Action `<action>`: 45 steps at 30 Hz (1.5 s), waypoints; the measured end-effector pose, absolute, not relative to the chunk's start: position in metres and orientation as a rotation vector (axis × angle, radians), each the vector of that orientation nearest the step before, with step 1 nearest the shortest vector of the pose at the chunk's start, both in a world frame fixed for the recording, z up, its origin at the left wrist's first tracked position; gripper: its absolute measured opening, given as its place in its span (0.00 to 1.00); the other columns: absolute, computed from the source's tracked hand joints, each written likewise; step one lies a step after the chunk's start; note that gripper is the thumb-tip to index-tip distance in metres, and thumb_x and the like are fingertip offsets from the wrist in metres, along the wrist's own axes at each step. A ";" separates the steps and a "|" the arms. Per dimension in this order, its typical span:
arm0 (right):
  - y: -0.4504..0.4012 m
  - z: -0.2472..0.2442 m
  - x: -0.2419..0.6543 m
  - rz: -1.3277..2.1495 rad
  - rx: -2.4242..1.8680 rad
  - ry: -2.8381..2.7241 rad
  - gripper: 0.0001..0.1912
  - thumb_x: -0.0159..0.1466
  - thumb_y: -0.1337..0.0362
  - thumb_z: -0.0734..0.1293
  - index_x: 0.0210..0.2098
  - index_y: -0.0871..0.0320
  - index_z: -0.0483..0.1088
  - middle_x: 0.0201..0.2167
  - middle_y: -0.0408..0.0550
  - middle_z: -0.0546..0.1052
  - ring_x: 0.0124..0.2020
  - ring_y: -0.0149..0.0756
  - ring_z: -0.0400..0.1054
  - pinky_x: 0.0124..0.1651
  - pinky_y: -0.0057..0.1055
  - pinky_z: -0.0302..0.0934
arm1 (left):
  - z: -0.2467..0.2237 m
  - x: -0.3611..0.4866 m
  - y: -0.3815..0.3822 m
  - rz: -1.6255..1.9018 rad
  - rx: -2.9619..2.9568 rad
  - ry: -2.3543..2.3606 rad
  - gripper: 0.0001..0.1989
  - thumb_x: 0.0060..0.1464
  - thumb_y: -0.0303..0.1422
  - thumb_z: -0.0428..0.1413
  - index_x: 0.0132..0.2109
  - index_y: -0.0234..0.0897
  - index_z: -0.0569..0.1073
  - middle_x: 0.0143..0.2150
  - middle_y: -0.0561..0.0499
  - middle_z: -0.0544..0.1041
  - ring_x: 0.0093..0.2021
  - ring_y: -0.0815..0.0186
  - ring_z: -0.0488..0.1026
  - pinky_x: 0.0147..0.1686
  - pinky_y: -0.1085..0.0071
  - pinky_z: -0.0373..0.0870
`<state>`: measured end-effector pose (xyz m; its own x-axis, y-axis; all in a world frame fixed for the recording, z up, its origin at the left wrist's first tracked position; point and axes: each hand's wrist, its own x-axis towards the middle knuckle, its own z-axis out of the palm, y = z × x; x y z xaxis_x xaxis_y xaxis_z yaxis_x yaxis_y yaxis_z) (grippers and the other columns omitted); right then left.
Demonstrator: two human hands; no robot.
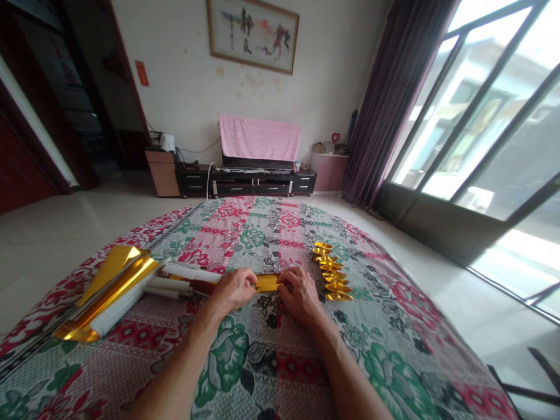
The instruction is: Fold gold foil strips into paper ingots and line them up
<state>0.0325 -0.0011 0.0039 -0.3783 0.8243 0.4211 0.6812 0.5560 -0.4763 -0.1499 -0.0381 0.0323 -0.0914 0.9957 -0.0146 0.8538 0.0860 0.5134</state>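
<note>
A narrow folded strip of gold paper (267, 283) stretches between my two hands, just above the patterned cloth. My left hand (235, 288) pinches its left end, and the fingers of my right hand (300, 289) are closed on its right end. To the right of my right hand, several folded gold paper pieces (335, 274) stand in a column running away from me. On the left lies a stack of gold sheets (126, 289) with white undersides. White rolled papers (168, 287) sit between that stack and my left hand.
A flowered cloth (254, 236) covers the round table. Beyond it are a low black cabinet (249, 188), a pink cloth (260, 137) draped over a screen, and a framed picture (254, 34). Purple curtains (380, 105) and large windows are on the right.
</note>
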 end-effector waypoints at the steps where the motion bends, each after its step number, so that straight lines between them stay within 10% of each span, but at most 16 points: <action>1: -0.001 0.004 0.033 0.296 -1.199 -2.164 0.06 0.55 0.68 0.64 0.30 0.54 0.72 0.38 0.46 0.71 0.39 0.35 0.62 0.45 0.32 0.52 | 0.032 -0.150 -0.038 0.539 1.829 2.010 0.12 0.41 0.27 0.51 0.35 0.38 0.75 0.26 0.54 0.75 0.27 0.69 0.69 0.27 0.76 0.60; 31: 0.000 0.013 0.036 0.421 -1.097 -2.106 0.12 0.58 0.66 0.60 0.22 0.58 0.70 0.31 0.46 0.75 0.35 0.32 0.66 0.43 0.29 0.56 | 0.025 -0.156 -0.039 0.618 1.998 1.912 0.08 0.47 0.31 0.52 0.33 0.38 0.75 0.27 0.54 0.73 0.28 0.69 0.67 0.29 0.75 0.59; 45: 0.007 0.017 0.037 0.795 -1.022 -2.031 0.29 0.48 0.73 0.60 0.51 0.54 0.61 0.43 0.47 0.74 0.40 0.36 0.68 0.42 0.31 0.61 | 0.026 -0.141 -0.038 1.042 2.124 1.645 0.07 0.52 0.28 0.50 0.34 0.38 0.73 0.32 0.53 0.75 0.34 0.70 0.69 0.37 0.76 0.63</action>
<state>0.0372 0.0072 0.0170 -0.4289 0.8447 0.3202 0.4028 0.4961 -0.7692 -0.1407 -0.0384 0.0257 0.1022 0.9204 0.3774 0.7345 -0.3256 0.5953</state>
